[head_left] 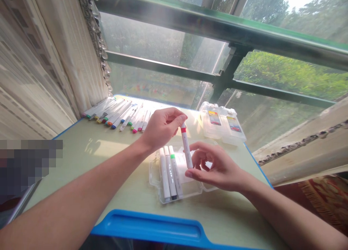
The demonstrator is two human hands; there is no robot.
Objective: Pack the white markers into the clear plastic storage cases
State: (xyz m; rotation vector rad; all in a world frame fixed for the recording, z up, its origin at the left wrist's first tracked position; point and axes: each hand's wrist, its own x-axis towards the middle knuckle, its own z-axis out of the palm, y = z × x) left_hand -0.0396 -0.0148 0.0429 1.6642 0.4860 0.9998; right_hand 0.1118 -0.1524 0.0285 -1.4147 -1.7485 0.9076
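Observation:
A white marker with a red band (186,148) is held upright, slightly tilted, above an open clear plastic case (187,197). My left hand (167,125) pinches its top end between thumb and fingers. Around its lower end curl the thumb and index finger of my right hand (214,165), closed on the marker. Inside the case, three white markers (170,174) lie side by side at the left, one with a green band. The right part of the case is partly hidden behind my right hand.
Several white markers with coloured ends (116,114) lie in a row at the table's back left. Two closed clear cases with labels (223,123) stand at the back right. A blue tray edge (152,226) borders the front. Curtains (54,61) and a window flank the table (89,163).

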